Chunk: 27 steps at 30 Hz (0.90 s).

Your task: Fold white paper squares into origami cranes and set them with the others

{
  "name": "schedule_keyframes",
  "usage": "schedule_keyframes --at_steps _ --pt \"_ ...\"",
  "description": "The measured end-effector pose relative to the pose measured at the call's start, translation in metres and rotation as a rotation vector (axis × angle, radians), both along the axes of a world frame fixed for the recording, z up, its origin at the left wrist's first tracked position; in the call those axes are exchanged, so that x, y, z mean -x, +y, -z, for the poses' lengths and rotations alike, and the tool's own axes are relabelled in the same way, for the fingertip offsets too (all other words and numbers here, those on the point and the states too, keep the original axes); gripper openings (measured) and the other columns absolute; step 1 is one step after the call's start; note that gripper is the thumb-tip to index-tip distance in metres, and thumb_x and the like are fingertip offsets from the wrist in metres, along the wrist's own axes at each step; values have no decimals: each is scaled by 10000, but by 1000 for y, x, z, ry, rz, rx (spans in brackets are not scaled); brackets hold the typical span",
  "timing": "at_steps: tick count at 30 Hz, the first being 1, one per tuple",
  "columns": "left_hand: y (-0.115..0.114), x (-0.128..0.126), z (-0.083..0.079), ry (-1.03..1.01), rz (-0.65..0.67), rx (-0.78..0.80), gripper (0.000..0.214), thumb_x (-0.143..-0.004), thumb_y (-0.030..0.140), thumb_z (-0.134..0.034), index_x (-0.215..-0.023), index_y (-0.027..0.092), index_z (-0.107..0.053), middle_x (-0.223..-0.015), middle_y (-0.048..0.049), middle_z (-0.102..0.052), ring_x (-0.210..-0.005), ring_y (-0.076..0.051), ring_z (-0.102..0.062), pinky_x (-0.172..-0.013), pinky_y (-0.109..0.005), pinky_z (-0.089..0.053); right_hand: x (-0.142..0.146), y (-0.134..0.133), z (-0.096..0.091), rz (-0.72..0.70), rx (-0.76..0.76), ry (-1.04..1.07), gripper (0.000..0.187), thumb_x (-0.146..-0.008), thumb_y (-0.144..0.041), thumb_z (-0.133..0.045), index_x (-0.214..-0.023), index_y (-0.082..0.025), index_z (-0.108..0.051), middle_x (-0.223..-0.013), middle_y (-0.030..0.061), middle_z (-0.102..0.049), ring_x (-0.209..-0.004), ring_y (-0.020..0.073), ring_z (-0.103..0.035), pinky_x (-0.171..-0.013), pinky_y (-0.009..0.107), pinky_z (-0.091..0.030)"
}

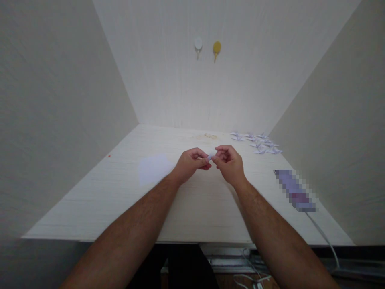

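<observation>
Above the middle of the pale table, a small piece of folded paper (211,153), whitish lavender, is pinched between my two hands. My left hand (195,159) is closed on its left side, thumb against fingers. On the other side, my right hand (227,161) grips it between thumb and curled fingers. The fingers cover much of the paper, so its exact shape cannot be made out. To the left of my left hand lies a flat stack or sheet of pale paper (153,166). Several folded paper cranes (261,143) stand grouped at the back right.
At the right of the table (99,200) lies a blurred-out device (294,190) with a white cable (323,235) running off the front edge. Walls rise at the back and both sides. A white hook (197,43) and a yellow hook (217,47) are on the back wall.
</observation>
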<state>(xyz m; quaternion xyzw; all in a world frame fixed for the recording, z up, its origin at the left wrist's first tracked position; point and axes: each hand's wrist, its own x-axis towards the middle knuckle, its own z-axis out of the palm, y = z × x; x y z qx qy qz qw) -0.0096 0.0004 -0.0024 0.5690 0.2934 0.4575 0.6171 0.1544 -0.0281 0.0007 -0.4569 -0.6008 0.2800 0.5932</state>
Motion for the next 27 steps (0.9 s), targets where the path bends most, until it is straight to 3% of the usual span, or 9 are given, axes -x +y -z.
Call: schedule_keyframes --at_steps 7,13,22,27 --pt "-1 -1 0 19 -54 -19 334 -654 352 -818 -786 108 -632 -712 -64 -708 -667 -159 -683 -692 -328 -582 3 -2 0 -4 -16 -35 224 -724 -289 -705 -913 -204 -621 -689 -18 -603 -550 99 -542 -504 226 -443" --pt "-2 -3 -2 46 -90 -6 331 -640 357 -822 -766 112 -636 -716 -68 -715 -652 -165 -688 -662 -325 -589 3 -2 1 90 -56 -135 187 -750 -276 -664 -923 -207 -654 -780 28 -680 -640 133 -623 -590 262 -517" --pt "-1 -5 0 39 -118 4 309 -624 328 -831 -755 115 -648 -705 -58 -709 -633 -160 -682 -665 -325 -591 2 -2 2 131 -88 -198 176 -761 -253 -651 -929 -204 -676 -773 29 -689 -644 137 -623 -592 263 -512" --pt "-1 -5 0 39 -103 -7 287 -640 317 -818 -747 118 -641 -743 -64 -711 -671 -164 -687 -670 -326 -591 1 -3 0 189 -184 -329 116 -783 -205 -610 -872 -214 -685 -796 30 -690 -673 142 -622 -619 272 -510"
